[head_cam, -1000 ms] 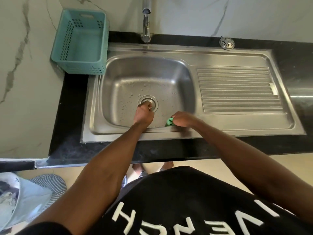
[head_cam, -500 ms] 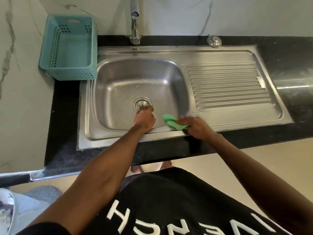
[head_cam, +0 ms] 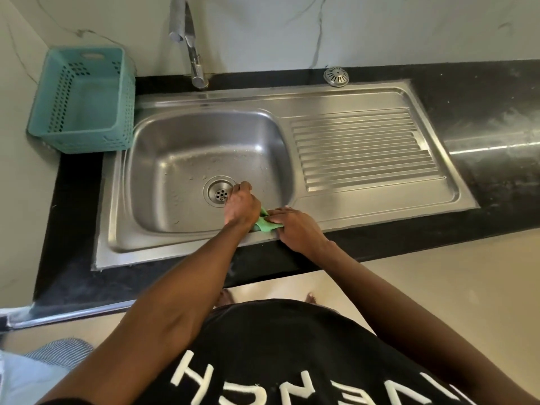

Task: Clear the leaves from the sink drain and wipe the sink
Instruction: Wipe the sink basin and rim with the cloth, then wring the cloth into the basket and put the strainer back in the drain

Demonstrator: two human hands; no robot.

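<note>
The steel sink (head_cam: 187, 159) has water drops on its floor, and its round drain (head_cam: 219, 194) shows no leaves that I can make out. My left hand (head_cam: 242, 207) reaches into the basin with its fingers curled at the drain's right rim; whatever is inside them is hidden. My right hand (head_cam: 295, 228) holds a green cloth (head_cam: 267, 225) against the sink's front rim, just right of my left wrist. Part of the cloth is covered by both hands.
A teal perforated basket (head_cam: 84, 103) stands on the black counter (head_cam: 491, 92) left of the sink. The tap (head_cam: 194, 54) rises behind the basin. A round metal strainer cover (head_cam: 336, 76) lies on the counter behind the ribbed draining board (head_cam: 365, 147).
My left hand has shifted from the drain's front to its right rim, uncovering the drain. My right hand drew the cloth from the basin up to the front rim, close to my left wrist.
</note>
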